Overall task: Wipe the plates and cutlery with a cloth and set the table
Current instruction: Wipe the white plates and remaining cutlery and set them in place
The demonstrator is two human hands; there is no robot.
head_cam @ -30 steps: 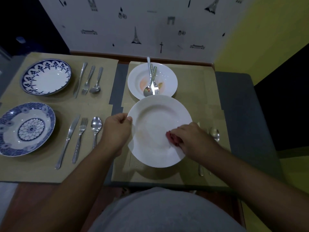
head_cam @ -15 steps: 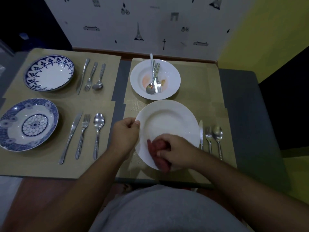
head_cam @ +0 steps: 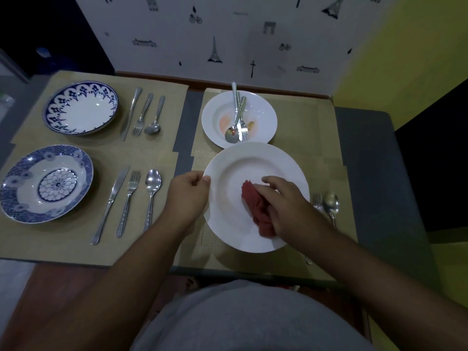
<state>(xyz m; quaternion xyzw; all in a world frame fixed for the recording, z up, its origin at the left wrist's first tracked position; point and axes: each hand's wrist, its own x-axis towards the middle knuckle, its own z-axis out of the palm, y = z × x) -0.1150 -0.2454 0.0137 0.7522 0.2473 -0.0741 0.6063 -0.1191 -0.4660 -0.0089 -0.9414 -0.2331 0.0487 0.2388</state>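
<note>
A large white plate (head_cam: 253, 168) lies on the near right placemat. My left hand (head_cam: 188, 196) pinches its left rim. My right hand (head_cam: 288, 203) presses a bunched red cloth (head_cam: 255, 206) onto the plate's middle, fingers curled over it. Behind it a smaller white plate (head_cam: 263, 115) with food smears holds a spoon, fork and knife (head_cam: 236, 120). To the right of the large plate lie a fork (head_cam: 316, 200) and spoon (head_cam: 331, 202), partly hidden by my right arm.
On the left placemats two blue-patterned plates, the far one (head_cam: 81, 107) and the near one (head_cam: 45, 182), each have a knife, fork and spoon beside them: a far set (head_cam: 145, 115) and a near set (head_cam: 129, 201). A wall runs close behind the table; the table edge (head_cam: 228, 271) is near my body.
My right hand has swept the red cloth from the plate's lower left up toward its middle. My left hand stays on the rim.
</note>
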